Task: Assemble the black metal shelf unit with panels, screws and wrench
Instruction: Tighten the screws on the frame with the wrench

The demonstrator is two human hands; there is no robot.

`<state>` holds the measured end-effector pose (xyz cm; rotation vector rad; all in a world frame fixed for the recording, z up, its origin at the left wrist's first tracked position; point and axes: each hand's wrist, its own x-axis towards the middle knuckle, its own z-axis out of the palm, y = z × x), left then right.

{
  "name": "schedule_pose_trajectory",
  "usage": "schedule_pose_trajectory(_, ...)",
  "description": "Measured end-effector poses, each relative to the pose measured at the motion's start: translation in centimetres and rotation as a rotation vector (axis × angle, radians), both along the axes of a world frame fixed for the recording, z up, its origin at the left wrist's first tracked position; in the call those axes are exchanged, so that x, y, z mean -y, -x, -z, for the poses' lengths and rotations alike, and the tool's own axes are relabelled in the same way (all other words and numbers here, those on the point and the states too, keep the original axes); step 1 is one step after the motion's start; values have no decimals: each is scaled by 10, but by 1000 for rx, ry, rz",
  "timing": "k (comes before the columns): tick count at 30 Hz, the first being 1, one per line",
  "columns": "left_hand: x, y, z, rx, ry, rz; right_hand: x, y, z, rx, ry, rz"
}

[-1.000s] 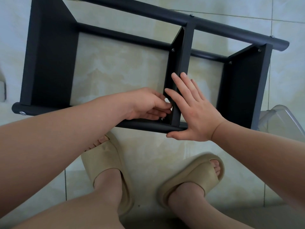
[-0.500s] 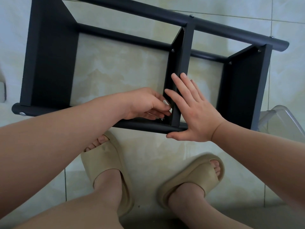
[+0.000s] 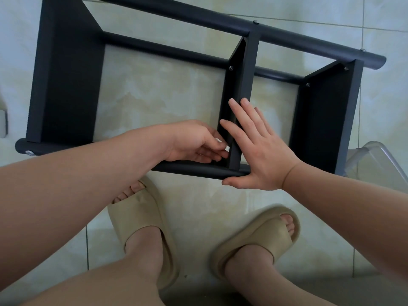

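Observation:
The black metal shelf unit (image 3: 66, 85) lies on its side on the tiled floor, its panels standing between round tubes. My right hand (image 3: 258, 151) presses flat against the right face of the middle panel (image 3: 242, 74), thumb on the near tube (image 3: 194, 170). My left hand (image 3: 194, 142) reaches in from the left, fingers curled and pinching at the corner where that panel meets the near tube. A screw there is almost fully hidden by the fingertips. No wrench is in sight.
A clear plastic container (image 3: 375, 157) sits on the floor just right of the right panel (image 3: 326, 118). My feet in beige sandals (image 3: 141, 228) stand close in front of the near tube. A pale object (image 3: 2, 122) shows at the left edge.
The fingers of my left hand have shifted slightly at the corner joint, as in a small turn. My right hand and the shelf unit have stayed put.

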<state>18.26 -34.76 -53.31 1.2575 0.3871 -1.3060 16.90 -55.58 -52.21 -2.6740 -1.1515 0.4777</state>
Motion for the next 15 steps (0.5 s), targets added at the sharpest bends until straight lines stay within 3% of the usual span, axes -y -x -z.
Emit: schedule_pose_trajectory(15,-2,-1,-1,79,-17,105,0,0,0,-1,4,1)
